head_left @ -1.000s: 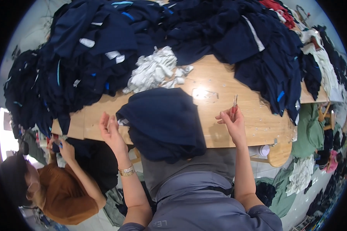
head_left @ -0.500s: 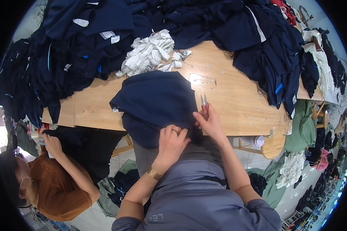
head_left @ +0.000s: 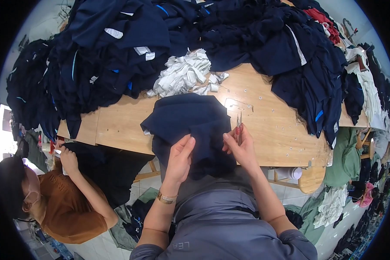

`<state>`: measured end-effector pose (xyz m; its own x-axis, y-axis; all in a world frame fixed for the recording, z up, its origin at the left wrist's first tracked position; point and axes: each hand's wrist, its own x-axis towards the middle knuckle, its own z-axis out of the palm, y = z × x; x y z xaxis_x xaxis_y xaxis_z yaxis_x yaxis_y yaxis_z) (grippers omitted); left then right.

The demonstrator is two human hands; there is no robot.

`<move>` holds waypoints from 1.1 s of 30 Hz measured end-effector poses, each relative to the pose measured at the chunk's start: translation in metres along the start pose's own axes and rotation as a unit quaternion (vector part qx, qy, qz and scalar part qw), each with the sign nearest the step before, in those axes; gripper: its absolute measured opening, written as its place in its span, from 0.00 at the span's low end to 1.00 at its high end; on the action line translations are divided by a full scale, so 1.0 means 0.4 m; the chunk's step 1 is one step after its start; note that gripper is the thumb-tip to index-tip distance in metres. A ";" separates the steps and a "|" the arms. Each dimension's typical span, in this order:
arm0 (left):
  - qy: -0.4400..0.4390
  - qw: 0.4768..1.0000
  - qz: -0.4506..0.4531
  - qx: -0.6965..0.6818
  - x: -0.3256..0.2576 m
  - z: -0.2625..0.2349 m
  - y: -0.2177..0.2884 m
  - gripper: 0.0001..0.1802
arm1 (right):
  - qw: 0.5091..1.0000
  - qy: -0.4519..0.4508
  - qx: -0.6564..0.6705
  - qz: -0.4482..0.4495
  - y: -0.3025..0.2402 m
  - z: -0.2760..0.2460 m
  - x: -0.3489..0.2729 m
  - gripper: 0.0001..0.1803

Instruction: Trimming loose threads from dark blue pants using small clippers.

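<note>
A dark navy garment point(head_left: 188, 115) lies partly on the table's near edge and hangs toward my lap. My left hand point(head_left: 180, 158) is over its left part, thumb and forefinger pressed together. Whatever is between those fingertips is too small to make out. At the garment's right side, my right hand point(head_left: 243, 149) is closed around thread snips point(head_left: 239, 125) with red handles, blades pointing up and away from me. The thumb and forefinger of that hand come together beside the cloth.
Navy garments point(head_left: 117, 52) are heaped along the far side of the wooden table point(head_left: 268, 125). White labels point(head_left: 182, 73) lie piled beyond my garment, and small clear bits dot the table at right. A co-worker in a brown top point(head_left: 73, 208) handles dark cloth at left.
My left hand has lifted off the cloth and moved left, away from my right hand, its fingers now pinched upward. The snips remain in my right hand. The whole view has shifted slightly.
</note>
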<state>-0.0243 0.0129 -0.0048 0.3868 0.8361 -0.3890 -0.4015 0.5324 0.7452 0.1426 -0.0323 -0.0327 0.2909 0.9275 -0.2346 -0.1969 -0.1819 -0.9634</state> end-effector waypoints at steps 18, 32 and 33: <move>-0.007 0.998 0.051 0.044 0.006 0.015 -0.035 0.12 | 0.981 -0.024 -0.106 -0.162 -0.069 0.053 -0.014 0.08; 0.012 0.997 0.060 0.037 0.024 0.007 -0.010 0.14 | 0.956 -0.090 -0.244 -0.133 -0.044 -0.032 -0.008 0.17; 0.011 0.997 0.060 0.038 0.025 0.009 -0.007 0.14 | 0.956 -0.089 -0.244 -0.134 -0.044 -0.034 -0.008 0.17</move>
<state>-0.0164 0.0192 -0.0089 0.3206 0.8964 -0.3060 -0.3801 0.4176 0.8253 0.1579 -0.0367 -0.0166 0.0975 0.9952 0.0128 0.3360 -0.0207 -0.9416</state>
